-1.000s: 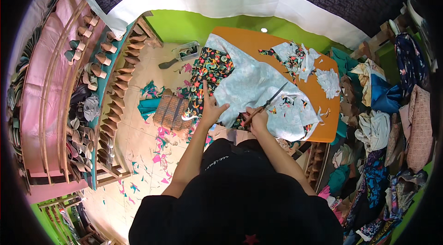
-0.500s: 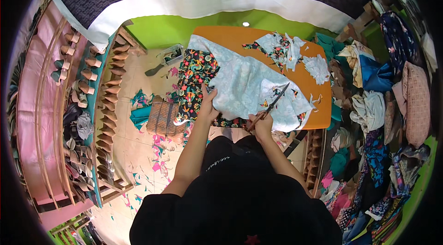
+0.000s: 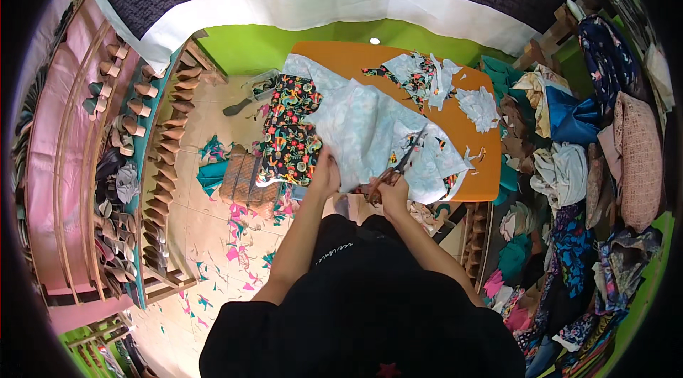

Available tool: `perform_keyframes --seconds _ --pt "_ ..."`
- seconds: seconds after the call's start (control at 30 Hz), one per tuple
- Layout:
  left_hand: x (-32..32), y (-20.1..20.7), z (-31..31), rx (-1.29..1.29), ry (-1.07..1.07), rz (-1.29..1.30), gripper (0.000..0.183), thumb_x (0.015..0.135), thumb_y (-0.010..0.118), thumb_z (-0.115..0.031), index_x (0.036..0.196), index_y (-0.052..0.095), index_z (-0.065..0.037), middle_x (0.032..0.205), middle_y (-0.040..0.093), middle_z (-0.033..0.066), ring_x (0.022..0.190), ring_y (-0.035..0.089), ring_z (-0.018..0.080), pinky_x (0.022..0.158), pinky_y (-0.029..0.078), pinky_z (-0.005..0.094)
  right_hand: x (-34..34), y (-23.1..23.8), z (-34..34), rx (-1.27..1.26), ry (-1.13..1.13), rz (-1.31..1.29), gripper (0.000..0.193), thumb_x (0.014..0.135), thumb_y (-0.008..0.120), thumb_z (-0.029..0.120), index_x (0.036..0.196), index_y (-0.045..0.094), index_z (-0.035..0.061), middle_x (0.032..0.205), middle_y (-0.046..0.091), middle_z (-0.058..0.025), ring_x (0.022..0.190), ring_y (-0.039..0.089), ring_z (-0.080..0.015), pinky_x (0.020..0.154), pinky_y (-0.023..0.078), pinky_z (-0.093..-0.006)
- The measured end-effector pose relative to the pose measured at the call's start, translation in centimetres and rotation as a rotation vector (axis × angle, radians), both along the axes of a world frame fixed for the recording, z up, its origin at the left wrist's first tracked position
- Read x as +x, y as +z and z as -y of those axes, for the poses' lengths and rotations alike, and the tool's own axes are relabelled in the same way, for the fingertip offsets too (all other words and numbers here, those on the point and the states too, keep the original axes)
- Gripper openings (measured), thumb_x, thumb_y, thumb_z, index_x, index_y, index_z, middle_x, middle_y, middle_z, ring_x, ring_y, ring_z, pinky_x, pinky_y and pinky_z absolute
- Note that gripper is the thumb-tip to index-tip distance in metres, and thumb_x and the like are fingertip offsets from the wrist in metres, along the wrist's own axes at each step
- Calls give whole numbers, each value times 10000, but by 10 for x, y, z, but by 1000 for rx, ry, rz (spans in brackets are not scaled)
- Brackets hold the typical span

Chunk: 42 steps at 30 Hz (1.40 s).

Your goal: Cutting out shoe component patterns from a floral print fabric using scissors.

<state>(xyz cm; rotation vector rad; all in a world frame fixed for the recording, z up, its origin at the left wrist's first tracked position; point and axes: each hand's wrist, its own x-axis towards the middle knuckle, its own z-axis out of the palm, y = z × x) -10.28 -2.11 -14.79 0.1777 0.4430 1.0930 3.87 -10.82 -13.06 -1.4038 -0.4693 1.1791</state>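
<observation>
Scissors (image 3: 405, 162) rest in the right fingers (image 3: 398, 184); left fingers (image 3: 324, 158) touch pale fabric (image 3: 361, 122), their grip unclear.

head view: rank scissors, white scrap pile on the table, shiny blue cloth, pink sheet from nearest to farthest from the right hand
From the right hand:
1. Scissors: in its grip.
2. White scrap pile: ahead, toward the table's right edge.
3. Shiny blue cloth: right, beyond the table.
4. Pink sheet: far left.
</observation>
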Motion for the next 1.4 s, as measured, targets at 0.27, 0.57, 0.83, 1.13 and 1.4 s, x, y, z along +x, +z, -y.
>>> perform_keyframes --seconds 0.27,0.57,0.83,1.13,1.4 --pt "-14 6 50 16 20 -614 398 763 569 -44 1126 410 -7 1038 521 83 931 513 179 809 418 297 29 3 35 -113 178 -213 157 787 534 75 702 406 42 598 495 -48 395 448 -121 342 357 -230" --pt "-19 14 63 47 372 -651 523 760 510 64 1209 267 -49 1155 419 120 1030 451 213 859 393 327 75 -16 63 -70 627 -564 505 768 411 577 832 433 76 682 446 -45 337 319 -77 309 276 -203" --pt "-11 14 72 225 343 -802 695 679 584 60 1249 199 -40 1200 369 115 1071 400 212 903 339 308 81 -9 67 -178 922 -541 687 676 291 724 778 465 67 632 425 -28 395 351 -96 374 334 -242" --pt "-20 6 74 164 263 -948 778 608 602 90 1260 192 -22 1172 395 131 1039 432 212 867 375 300 88 -3 65 -362 1106 -416 712 668 280 739 765 460 57 584 416 -23 413 367 -95 385 344 -235" --pt "-33 11 76 -26 161 -394 417 790 413 -30 1197 335 7 1076 510 127 931 535 210 792 450 329 80 20 56 -473 1339 -170 685 715 297 704 772 476 46 582 438 -25 399 367 -83 384 349 -223"
